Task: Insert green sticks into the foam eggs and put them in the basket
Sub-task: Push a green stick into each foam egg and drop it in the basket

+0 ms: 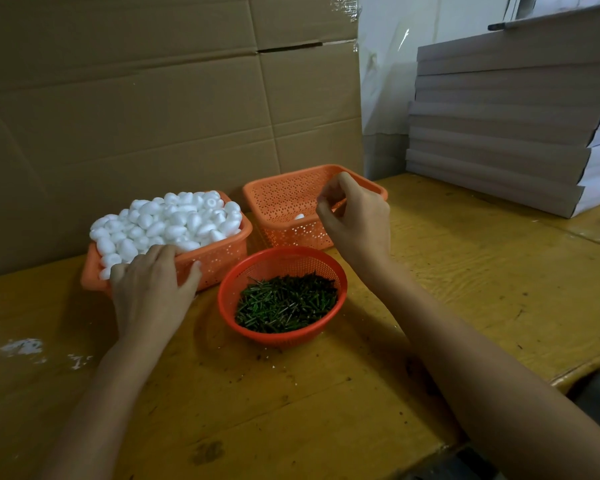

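1. Got the left hand (151,289) lying palm-down over the near rim of the left orange basket (219,258), fingers spread across the nearest foam eggs (174,220), thumb pressed against the outside of the near wall. Can't tell about an egg actually grasped under those fingers.
2. Got the right hand (357,220) up in the air over the near right corner of the second orange basket (284,199), fingers loosely curled in toward the thumb. Nothing visible between them, so released by the look of it.
3. Left basket: heaped with foam eggs, piled well above the rim.
4. Second basket: just right of the first and a bit farther back, with only 1 white egg (299,216) showing, down on the floor by the near wall. Too hidden behind the rim to tell about a stick in it.
5. Nearer than both baskets, between the 2 forearms: a round red mesh bowl (281,261) with a thick pile of green sticks (286,303) inside. Sitting just near of the second basket; can't tell about actual contact.
6. All of it on a yellowish wooden table (465,289), pretty scuffed. Few loose green bits (262,357) just near of the bowl, plus a patch of white crumbs (23,346) way over on the near left.
7. Far side: big brown cardboard (153,98) standing right behind the baskets, and a stack of flat boxes (499,133) on the far right of the table.
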`<control>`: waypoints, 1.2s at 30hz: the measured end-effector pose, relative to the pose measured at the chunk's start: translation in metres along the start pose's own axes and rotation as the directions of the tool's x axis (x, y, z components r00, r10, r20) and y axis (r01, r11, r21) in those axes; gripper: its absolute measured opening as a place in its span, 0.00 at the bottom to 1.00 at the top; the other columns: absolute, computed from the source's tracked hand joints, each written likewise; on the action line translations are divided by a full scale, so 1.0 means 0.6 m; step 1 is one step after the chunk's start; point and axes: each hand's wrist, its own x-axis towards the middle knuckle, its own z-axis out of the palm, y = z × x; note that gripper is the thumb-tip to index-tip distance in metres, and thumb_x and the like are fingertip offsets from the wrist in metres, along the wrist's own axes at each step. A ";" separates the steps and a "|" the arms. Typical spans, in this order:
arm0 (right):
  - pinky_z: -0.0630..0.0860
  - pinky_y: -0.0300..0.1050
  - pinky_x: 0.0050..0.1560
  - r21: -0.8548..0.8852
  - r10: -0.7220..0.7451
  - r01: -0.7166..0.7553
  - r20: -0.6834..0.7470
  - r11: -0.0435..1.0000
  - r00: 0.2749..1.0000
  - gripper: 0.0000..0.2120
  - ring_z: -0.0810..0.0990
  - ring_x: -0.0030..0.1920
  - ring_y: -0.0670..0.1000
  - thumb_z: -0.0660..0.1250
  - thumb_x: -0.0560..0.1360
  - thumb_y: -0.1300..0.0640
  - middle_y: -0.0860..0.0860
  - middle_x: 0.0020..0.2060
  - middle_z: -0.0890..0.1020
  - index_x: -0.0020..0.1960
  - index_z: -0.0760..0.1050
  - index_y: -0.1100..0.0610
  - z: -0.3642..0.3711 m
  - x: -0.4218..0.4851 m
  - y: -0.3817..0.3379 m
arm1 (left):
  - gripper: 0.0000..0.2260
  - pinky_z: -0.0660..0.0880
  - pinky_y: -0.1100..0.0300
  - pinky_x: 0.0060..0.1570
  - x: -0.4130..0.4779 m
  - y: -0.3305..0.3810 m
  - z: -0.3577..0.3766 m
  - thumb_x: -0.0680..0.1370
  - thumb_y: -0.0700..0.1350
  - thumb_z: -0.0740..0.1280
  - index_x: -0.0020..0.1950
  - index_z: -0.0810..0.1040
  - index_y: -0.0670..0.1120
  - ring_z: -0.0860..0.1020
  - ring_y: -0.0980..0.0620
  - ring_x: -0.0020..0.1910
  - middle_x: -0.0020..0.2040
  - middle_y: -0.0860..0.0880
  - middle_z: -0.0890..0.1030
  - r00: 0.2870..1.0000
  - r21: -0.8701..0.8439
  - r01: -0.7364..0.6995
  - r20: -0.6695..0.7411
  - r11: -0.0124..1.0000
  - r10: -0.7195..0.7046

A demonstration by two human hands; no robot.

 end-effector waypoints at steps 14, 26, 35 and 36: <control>0.83 0.50 0.40 0.001 -0.005 0.005 0.018 1.000 1.000 0.03 0.82 0.40 0.45 0.71 0.79 0.56 0.44 0.42 0.83 0.49 0.79 0.54 -0.001 0.000 -0.003 | 0.17 0.70 0.40 0.57 0.003 -0.001 -0.002 0.85 0.53 0.64 0.57 0.82 0.39 0.81 0.38 0.52 0.55 0.39 0.83 0.999 -0.009 0.032 0.017 0.999 -0.032; 0.83 0.50 0.39 0.004 -0.018 0.018 0.011 1.000 1.000 0.03 0.82 0.40 0.44 0.72 0.79 0.56 0.43 0.43 0.83 0.49 0.79 0.54 0.002 0.000 -0.003 | 0.17 0.69 0.43 0.57 0.005 -0.002 0.001 0.85 0.54 0.64 0.57 0.83 0.42 0.81 0.41 0.51 0.53 0.43 0.85 0.998 -0.101 0.057 -0.025 0.993 -0.060; 0.83 0.50 0.38 0.020 -0.017 0.017 0.001 1.000 1.000 0.03 0.82 0.39 0.44 0.71 0.79 0.55 0.43 0.42 0.83 0.49 0.79 0.54 0.002 -0.001 -0.005 | 0.16 0.69 0.44 0.57 0.006 -0.002 -0.004 0.85 0.55 0.63 0.57 0.83 0.44 0.80 0.43 0.51 0.56 0.44 0.84 0.997 -0.135 0.078 0.002 0.988 -0.079; 0.83 0.50 0.38 0.019 -0.016 0.016 0.002 1.000 1.000 0.03 0.82 0.39 0.44 0.71 0.79 0.55 0.43 0.42 0.83 0.49 0.79 0.54 0.002 -0.001 -0.006 | 0.16 0.69 0.44 0.57 0.006 -0.001 -0.004 0.85 0.55 0.63 0.57 0.83 0.44 0.80 0.43 0.52 0.56 0.45 0.85 0.997 -0.136 0.080 0.005 0.988 -0.080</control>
